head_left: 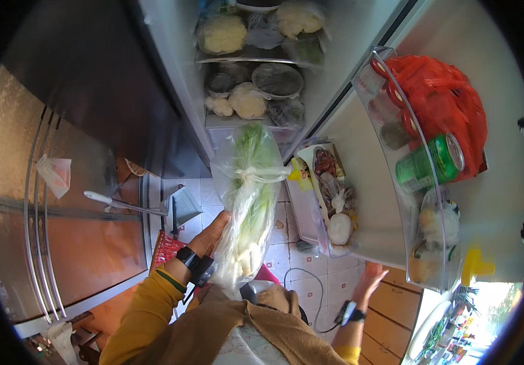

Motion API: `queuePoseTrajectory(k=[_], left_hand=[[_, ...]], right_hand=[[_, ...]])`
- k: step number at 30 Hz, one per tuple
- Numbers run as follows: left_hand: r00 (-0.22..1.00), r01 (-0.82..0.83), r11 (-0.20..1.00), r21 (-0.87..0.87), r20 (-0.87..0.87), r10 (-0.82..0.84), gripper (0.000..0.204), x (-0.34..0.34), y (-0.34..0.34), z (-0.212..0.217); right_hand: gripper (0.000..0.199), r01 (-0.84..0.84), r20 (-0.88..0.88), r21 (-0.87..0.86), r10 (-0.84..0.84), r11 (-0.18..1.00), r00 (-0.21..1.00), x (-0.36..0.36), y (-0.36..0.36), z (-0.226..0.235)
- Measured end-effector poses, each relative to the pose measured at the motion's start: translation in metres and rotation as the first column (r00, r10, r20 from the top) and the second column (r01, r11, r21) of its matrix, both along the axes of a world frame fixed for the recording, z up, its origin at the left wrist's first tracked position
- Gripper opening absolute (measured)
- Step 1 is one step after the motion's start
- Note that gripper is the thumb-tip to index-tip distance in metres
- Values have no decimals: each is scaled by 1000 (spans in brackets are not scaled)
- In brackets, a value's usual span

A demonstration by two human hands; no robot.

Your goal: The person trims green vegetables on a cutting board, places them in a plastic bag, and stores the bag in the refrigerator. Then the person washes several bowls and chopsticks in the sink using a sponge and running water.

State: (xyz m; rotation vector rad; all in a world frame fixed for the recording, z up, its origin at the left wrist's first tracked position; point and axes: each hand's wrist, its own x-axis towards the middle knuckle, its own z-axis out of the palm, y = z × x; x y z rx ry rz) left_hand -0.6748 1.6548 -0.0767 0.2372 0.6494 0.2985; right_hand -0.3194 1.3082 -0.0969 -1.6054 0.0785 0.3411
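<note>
The left hand (pixel 211 236), nearer the bagged greens (pixel 251 198), grips them at their left edge, its fingers hidden behind; the right hand (pixel 368 285), loosely open and apparently empty, hangs near the lower edge of the door (pixel 384 240), fingertips unclear. The greens' long axis points toward the drawer (pixel 285 135), which they partly mask.

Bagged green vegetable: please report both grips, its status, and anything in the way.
Left grip holding bagged green vegetable, in front of fridge. Right grip open, visibly empty, near fridge door; contact unclear. Door open; no obstruction visible.
</note>
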Motion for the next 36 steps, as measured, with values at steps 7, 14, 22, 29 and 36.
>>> queuePoseTrajectory(k=[7, 14, 22, 29, 36], left_hand=[[964, 226, 912, 343, -214, -159, 50, 22, 72, -57], [985, 137, 819, 558, -163, -55, 68, 84, 143, -75], [902, 431, 822, 374, -173, -395, 75, 104, 259, -121], [984, 131, 935, 330, -156, -83, 77, 203, 347, -137], [975, -222, 954, 203, 33, 220, 49, 296, 378, -161]], right_hand=[[68, -745, -517, 286, 752, 602, 409, -122, 134, -4], [85, -712, -419, 219, 723, 667, 549, -180, 356, -18], [60, -468, -501, 261, 532, 845, 682, -172, 415, -68], [63, -452, -459, 205, 493, 868, 739, -160, 405, -90], [63, -458, -491, 137, 462, 878, 739, -147, 404, -96]])
